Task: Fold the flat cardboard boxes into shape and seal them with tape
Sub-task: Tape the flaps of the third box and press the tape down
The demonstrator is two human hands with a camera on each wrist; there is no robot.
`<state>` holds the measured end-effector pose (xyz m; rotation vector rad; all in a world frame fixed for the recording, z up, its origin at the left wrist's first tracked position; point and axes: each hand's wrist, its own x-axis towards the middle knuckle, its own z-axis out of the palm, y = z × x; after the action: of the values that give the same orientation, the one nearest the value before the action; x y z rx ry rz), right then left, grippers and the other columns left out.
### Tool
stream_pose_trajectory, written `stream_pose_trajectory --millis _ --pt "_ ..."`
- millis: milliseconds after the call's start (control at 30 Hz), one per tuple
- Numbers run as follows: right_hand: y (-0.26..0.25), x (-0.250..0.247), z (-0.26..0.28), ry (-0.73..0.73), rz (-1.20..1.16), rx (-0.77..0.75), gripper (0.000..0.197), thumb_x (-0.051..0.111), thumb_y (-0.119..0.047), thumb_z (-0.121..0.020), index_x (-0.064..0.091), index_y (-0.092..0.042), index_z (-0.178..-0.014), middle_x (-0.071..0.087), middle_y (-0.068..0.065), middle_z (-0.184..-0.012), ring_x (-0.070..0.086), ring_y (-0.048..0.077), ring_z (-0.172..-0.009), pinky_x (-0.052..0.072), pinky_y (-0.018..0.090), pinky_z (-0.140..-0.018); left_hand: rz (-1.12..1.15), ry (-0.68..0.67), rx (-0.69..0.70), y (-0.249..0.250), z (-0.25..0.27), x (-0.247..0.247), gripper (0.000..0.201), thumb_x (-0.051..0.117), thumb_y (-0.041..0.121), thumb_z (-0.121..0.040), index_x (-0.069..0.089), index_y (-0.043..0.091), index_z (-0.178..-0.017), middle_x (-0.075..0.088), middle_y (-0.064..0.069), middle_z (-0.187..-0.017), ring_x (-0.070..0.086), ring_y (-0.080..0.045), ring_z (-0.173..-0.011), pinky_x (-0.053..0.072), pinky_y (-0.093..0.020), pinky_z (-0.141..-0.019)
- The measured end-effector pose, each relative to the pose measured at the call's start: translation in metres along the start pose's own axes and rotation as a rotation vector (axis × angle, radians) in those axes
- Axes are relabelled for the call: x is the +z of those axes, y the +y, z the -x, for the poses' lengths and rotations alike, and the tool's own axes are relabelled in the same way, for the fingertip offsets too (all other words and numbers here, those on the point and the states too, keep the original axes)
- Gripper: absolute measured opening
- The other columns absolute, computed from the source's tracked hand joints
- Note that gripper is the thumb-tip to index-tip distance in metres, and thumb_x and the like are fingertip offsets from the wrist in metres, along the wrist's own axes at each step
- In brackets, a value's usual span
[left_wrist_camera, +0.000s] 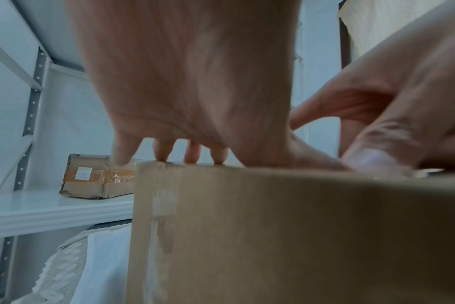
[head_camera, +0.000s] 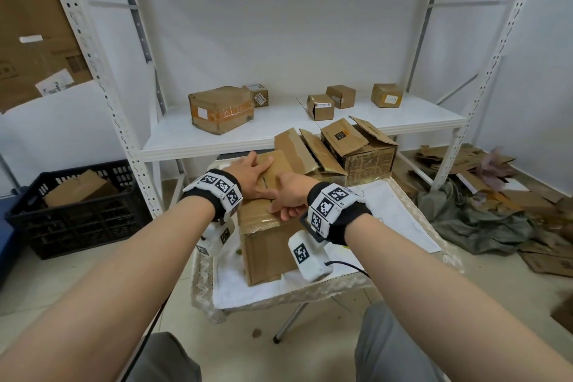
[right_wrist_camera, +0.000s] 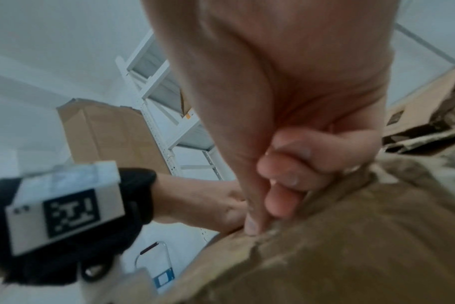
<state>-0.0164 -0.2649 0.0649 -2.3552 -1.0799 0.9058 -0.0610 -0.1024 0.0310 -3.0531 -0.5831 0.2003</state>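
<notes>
A brown corrugated cardboard box (head_camera: 266, 239) stands on a small table (head_camera: 400, 217) draped in a white cloth with a lace-like woven border, towards the table's left edge and reaching from the near edge back to the middle. Its top flaps are folded down flat, a seam running along the top; glossy strips of old tape show on the top and down the near left corner, where the left wrist view shows a pale, worn streak on the matte wall.

The left hand (head_camera: 249, 175) lies palm down on the far part of the box top, fingers straight and spread a little, their tips pressing the flap near its far edge — flat and released rather than gripping. The right hand (head_camera: 286, 194) sits just beside it, on the near part of the top by the seam. Its thumb (right_wrist_camera: 251, 223) is stretched down with the tip pressed on the ragged cardboard edge, while the other fingers are curled in towards the palm; the blurred right wrist view suggests they hold nothing, though a bit of tape under them cannot be ruled out.

At the table's far right corner lie crumpled, torn open boxes (head_camera: 359, 146). Behind, a white metal shelf (head_camera: 173, 136) carries a large taped parcel (head_camera: 220, 108) and several small cartons. A black plastic crate (head_camera: 77, 214) sits on the floor at left.
</notes>
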Motion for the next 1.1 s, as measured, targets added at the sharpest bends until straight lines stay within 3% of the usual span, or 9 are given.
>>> stream_pose_trajectory --millis 133,233,467,667,800,867,933,1000,1100 --pt "0.01 0.001 -0.002 0.205 0.013 -0.067 0.097 0.086 -0.019 -0.08 0.025 -0.018 -0.156 0.064 0.01 -0.1 0.067 0.02 -0.067 0.059 0.031 -0.053 0.022 -0.12 -0.053 -0.003 0.006 0.005 0.116 0.057 0.078 -0.081 -0.013 0.03 -0.16 0.0 -0.003 -0.167 0.005 -0.029 -0.154 0.017 -0.051 -0.124" --pt "0.016 0.001 -0.002 0.175 0.003 -0.173 0.118 0.089 -0.013 -0.076 0.01 -0.032 -0.162 0.057 0.016 -0.134 0.065 0.025 -0.092 0.058 0.03 -0.057 0.028 -0.161 -0.084 -0.001 0.012 0.009 0.122 0.057 0.082 -0.077 -0.019 0.031 -0.158 -0.02 0.003 -0.168 -0.016 -0.031 -0.154 0.005 -0.06 -0.124" --pt "0.021 0.0 -0.006 0.048 0.022 -0.3 0.108 0.086 -0.006 -0.079 0.019 -0.025 -0.162 0.067 0.004 -0.104 0.061 0.012 -0.076 0.05 0.02 -0.057 0.012 -0.211 -0.127 0.012 0.022 0.005 0.128 0.061 0.082 -0.074 -0.024 0.033 -0.156 -0.031 0.002 -0.164 -0.024 -0.034 -0.152 0.004 -0.069 -0.119" --pt "0.027 -0.006 -0.011 -0.055 0.063 -0.366 0.11 0.089 -0.021 -0.077 0.018 -0.021 -0.162 0.068 -0.01 -0.08 0.062 -0.007 -0.063 0.04 0.007 -0.059 0.123 -0.213 -0.116 0.007 0.02 0.006 0.13 0.066 0.077 -0.075 -0.023 0.029 -0.157 -0.029 -0.001 -0.165 -0.028 -0.036 -0.15 -0.003 -0.059 -0.123" --pt "0.029 -0.004 -0.017 0.11 0.034 -0.362 0.11 0.091 -0.031 -0.074 0.022 -0.03 -0.161 0.064 0.002 -0.11 0.062 0.014 -0.1 0.048 0.023 -0.083 0.218 -0.081 -0.044 -0.002 0.021 0.004 0.12 0.066 0.078 -0.074 0.0 0.029 -0.162 -0.007 -0.003 -0.17 -0.01 -0.032 -0.155 0.001 -0.049 -0.125" --pt "0.035 0.0 -0.02 0.293 0.063 -0.268 0.117 0.091 -0.047 -0.068 0.018 -0.038 -0.16 0.039 0.015 -0.15 0.036 0.035 -0.141 0.037 0.046 -0.114 0.337 -0.027 -0.045 -0.011 0.023 0.006 0.129 0.06 0.092 -0.06 0.008 0.032 -0.162 -0.001 -0.003 -0.17 -0.002 -0.03 -0.155 0.005 -0.048 -0.126" --pt "0.044 0.005 -0.028 0.306 -0.073 -0.112 0.131 0.089 -0.058 -0.065 0.002 -0.039 -0.161 0.006 0.02 -0.166 0.013 0.042 -0.153 0.023 0.06 -0.121 0.492 0.031 -0.126 -0.017 0.027 0.015 0.138 0.062 0.094 -0.053 0.001 0.033 -0.161 -0.012 -0.004 -0.169 -0.005 -0.029 -0.156 0.009 -0.05 -0.126" --pt "0.05 0.01 -0.033 0.213 -0.27 -0.022 0.144 0.087 -0.064 -0.063 -0.014 -0.033 -0.16 0.0 0.02 -0.168 0.017 0.04 -0.153 0.022 0.057 -0.123 0.643 0.1 -0.281 -0.018 0.028 0.024 0.144 0.07 0.087 -0.05 -0.005 0.031 -0.16 -0.008 -0.009 -0.169 0.006 -0.034 -0.155 0.02 -0.052 -0.124" --pt "0.054 0.014 -0.036 0.12 -0.496 0.002 0.136 0.082 -0.06 -0.074 -0.014 -0.022 -0.161 0.022 0.011 -0.167 0.031 0.031 -0.149 0.028 0.046 -0.121 0.971 0.084 -0.397 -0.015 0.033 0.033 0.138 0.081 0.086 -0.035 0.024 0.028 -0.147 0.052 -0.006 -0.142 0.06 -0.029 -0.121 0.057 -0.052 -0.093"
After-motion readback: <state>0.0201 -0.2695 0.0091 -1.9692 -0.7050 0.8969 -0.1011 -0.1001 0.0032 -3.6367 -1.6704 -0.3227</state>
